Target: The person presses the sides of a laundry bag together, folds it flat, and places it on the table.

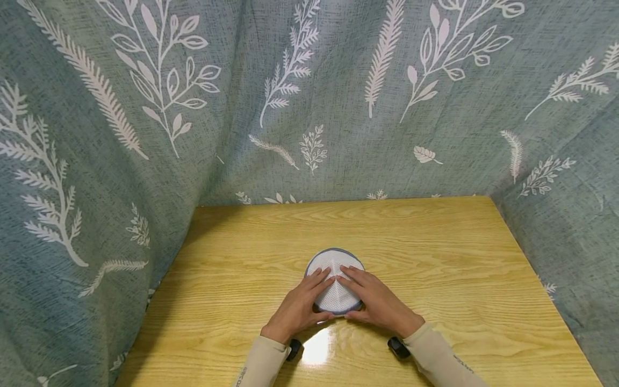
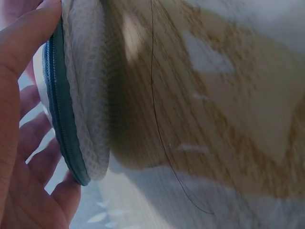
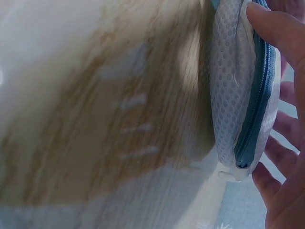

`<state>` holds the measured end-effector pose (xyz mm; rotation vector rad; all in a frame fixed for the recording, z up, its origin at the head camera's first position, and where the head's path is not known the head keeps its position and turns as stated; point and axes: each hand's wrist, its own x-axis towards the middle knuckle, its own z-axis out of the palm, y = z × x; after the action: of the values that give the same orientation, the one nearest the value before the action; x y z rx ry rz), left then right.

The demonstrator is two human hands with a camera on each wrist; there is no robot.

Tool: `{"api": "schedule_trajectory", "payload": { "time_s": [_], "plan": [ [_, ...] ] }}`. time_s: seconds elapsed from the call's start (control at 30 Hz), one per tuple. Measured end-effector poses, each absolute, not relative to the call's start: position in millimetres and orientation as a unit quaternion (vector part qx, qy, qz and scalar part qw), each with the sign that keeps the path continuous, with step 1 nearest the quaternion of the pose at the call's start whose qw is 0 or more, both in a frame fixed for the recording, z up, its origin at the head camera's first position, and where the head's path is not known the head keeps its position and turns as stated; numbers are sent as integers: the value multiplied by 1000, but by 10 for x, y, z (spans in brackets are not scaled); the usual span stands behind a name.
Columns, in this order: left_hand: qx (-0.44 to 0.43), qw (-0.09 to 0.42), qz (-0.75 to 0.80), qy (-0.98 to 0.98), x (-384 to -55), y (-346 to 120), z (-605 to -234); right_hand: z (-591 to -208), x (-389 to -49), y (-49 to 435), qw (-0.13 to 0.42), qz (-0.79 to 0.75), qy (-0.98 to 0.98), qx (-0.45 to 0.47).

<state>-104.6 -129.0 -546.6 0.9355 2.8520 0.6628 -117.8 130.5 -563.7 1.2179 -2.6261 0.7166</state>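
Note:
A round white mesh laundry bag (image 1: 335,297) with a blue zipped rim stands near the middle of the table. My left hand (image 1: 302,305) holds its left side, fingers spread over the top mesh and thumb at the near edge. On the opposite side my right hand (image 1: 382,305) grips it in the same way. In the left wrist view the thumb lies on the blue zipper (image 2: 62,109), with fingers behind the bag. The right wrist view shows the zipper's end (image 3: 244,160) and a small white loop at the bag's lower edge.
The wooden table (image 1: 435,258) extends around the bag. A grey-green curtain with white leaf prints (image 1: 338,161) hangs behind and along both sides. Both wrists carry dark devices, such as the right one (image 1: 398,348). A dark thin strand (image 2: 155,109) crosses the left wrist view.

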Motion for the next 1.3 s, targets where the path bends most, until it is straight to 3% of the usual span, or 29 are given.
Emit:
{"api": "schedule_trajectory", "payload": {
  "time_s": [1.3],
  "plan": [
    [298, 38, 232, 925, -1058, -1274, -5495, -5658, -1172, 1283, 76, 241, -882, 397]
  ]
}}
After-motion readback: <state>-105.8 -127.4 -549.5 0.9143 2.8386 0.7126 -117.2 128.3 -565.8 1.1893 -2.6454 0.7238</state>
